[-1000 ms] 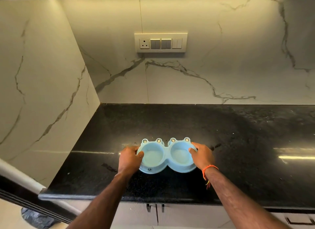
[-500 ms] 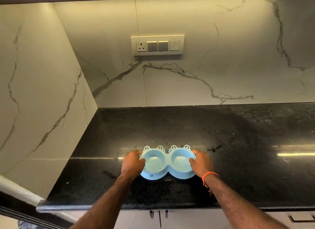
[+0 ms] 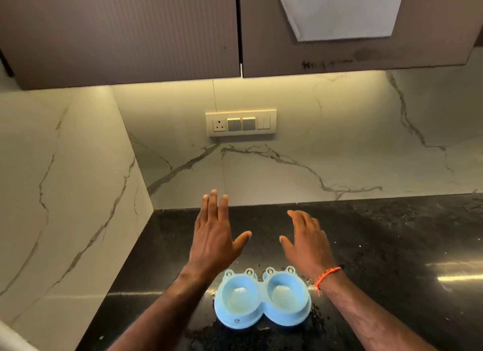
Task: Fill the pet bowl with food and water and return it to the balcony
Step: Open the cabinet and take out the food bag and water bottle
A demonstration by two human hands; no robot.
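A light blue double pet bowl [image 3: 262,298] with frog-eye knobs on its far rim rests on the black stone counter [image 3: 392,246], near the front edge. Both of its cups look wet and hold no food that I can see. My left hand [image 3: 214,235] is raised above and beyond the bowl, fingers straight and spread, holding nothing. My right hand [image 3: 307,238], with an orange thread at the wrist, is raised beside it, also flat and empty. Neither hand touches the bowl.
Two brown upper cabinet doors [image 3: 130,31] hang overhead, split by a dark gap, with a white sheet [image 3: 339,8] on the right door. A switch panel [image 3: 240,122] sits on the marble back wall. A marble side wall [image 3: 65,180] closes the left.
Both hands let go of the bowl's sides and rose upward with fingers spread. The view tilted up, bringing the upper cabinets into sight. The bowl stays on the counter.
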